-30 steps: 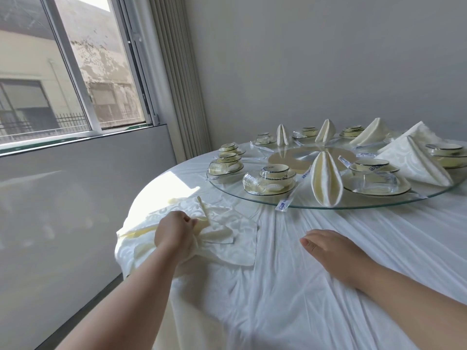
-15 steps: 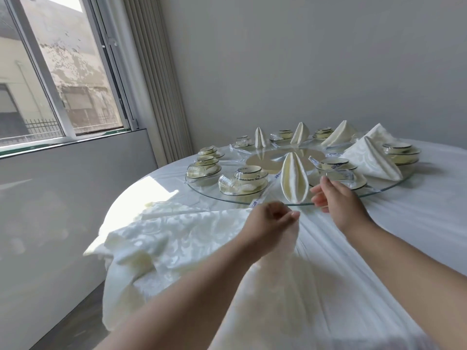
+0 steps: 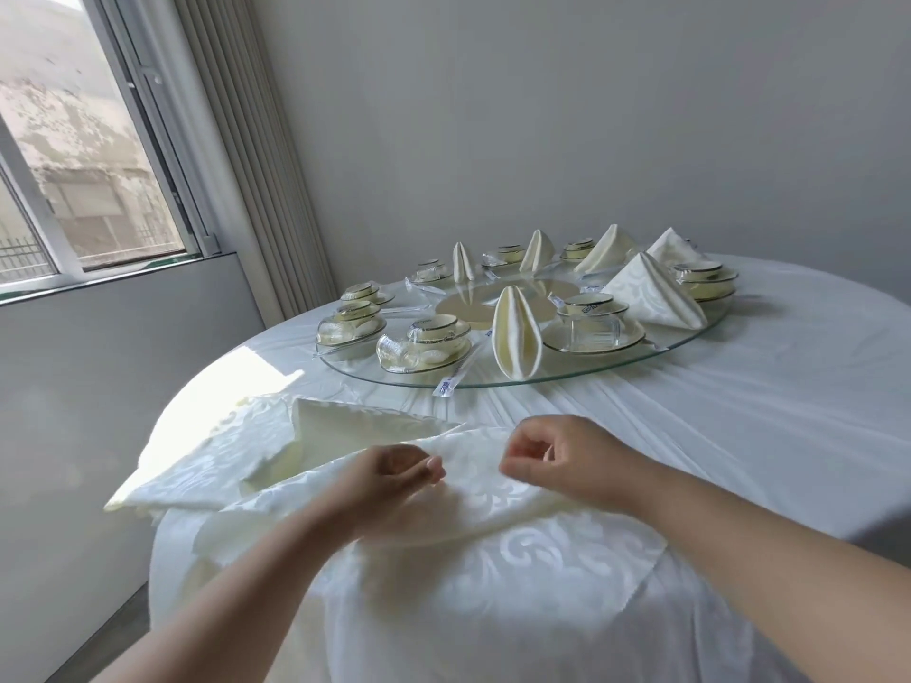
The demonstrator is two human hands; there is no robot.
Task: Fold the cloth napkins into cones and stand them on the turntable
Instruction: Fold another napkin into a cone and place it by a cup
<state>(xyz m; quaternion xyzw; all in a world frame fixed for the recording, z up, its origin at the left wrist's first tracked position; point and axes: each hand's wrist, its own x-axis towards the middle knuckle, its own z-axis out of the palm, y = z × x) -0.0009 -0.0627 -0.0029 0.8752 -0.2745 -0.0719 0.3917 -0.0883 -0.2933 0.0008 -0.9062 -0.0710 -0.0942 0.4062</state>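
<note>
A cream damask napkin (image 3: 493, 515) lies spread over the near edge of the round table. My left hand (image 3: 389, 480) and my right hand (image 3: 557, 456) both pinch its raised far edge, a hand's width apart. More loose napkins (image 3: 231, 456) are piled to the left. Beyond them, the glass turntable (image 3: 680, 345) carries several folded napkin cones; the nearest cone (image 3: 515, 337) stands at its front rim, and a wider one (image 3: 650, 295) sits to the right.
Place settings of bowls, plates and glasses (image 3: 424, 345) ring the turntable, with wrapped chopsticks (image 3: 456, 377) overhanging its front edge. A white tablecloth (image 3: 769, 436) covers the table. A window (image 3: 74, 155) and a grey wall are at the left.
My left hand has dragged one napkin off the left pile across to the middle. My right hand has left the tablecloth and taken hold of the same edge.
</note>
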